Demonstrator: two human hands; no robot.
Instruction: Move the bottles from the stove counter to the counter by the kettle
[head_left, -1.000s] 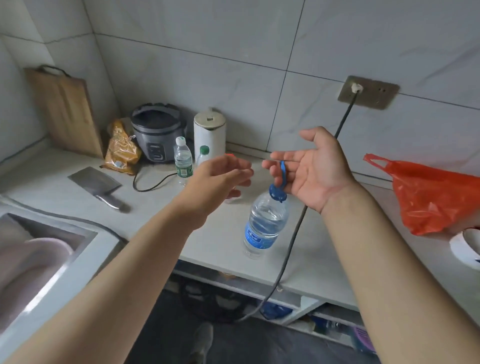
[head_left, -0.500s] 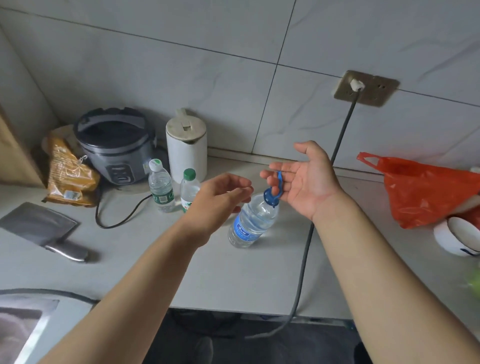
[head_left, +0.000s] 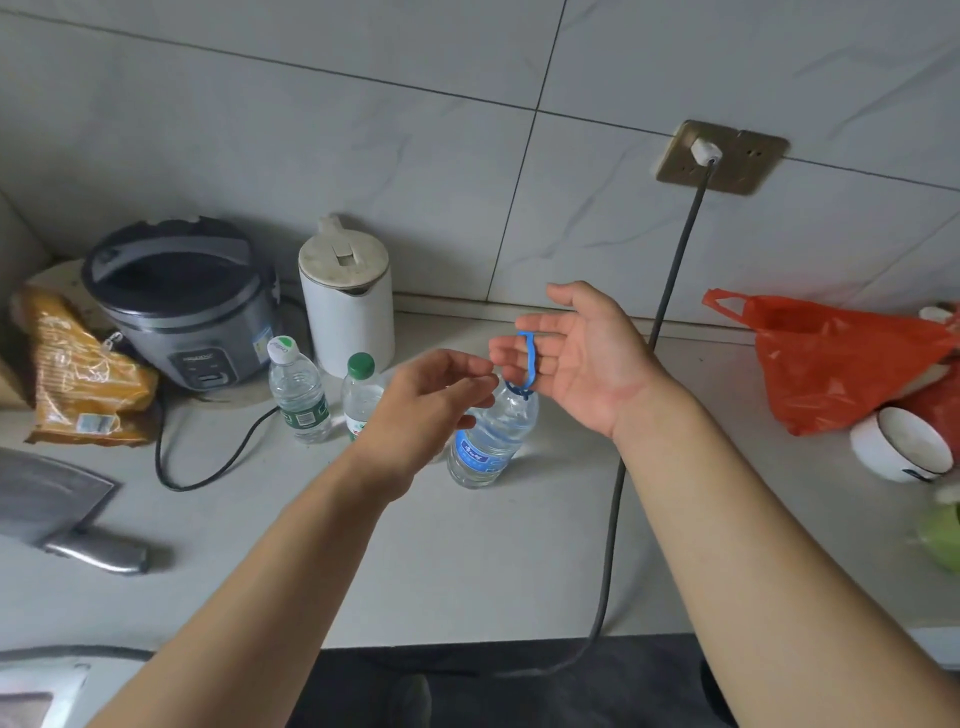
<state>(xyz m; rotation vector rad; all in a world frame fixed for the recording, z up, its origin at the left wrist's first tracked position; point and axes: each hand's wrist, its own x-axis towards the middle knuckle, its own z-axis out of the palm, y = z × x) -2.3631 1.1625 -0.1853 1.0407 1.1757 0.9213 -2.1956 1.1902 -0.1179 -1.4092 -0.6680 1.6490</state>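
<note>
A clear water bottle (head_left: 488, 441) with a blue label hangs tilted from a blue carry strap (head_left: 524, 358). The strap is looped over the fingers of my right hand (head_left: 587, 358), which is palm up. The bottle's base is at the grey counter (head_left: 467, 561); I cannot tell whether it touches. My left hand (head_left: 426, 405) hovers just left of it, fingers apart and holding nothing. Two small bottles stand in front of the white kettle (head_left: 348, 317): one with a white cap (head_left: 298, 395) and one with a green cap (head_left: 360, 389), partly behind my left hand.
A grey rice cooker (head_left: 176, 301) and a yellow snack bag (head_left: 83, 379) sit at the left. A cleaver (head_left: 52, 504) lies near the front left. A dark cable (head_left: 613, 519) runs from the wall socket (head_left: 722, 156) across the counter. An orange bag (head_left: 841, 358) and a white bowl (head_left: 904, 447) are at the right.
My right hand carried the strapped bottle left and lower, to just right of the two small bottles by the kettle. My left hand stayed open beside it.
</note>
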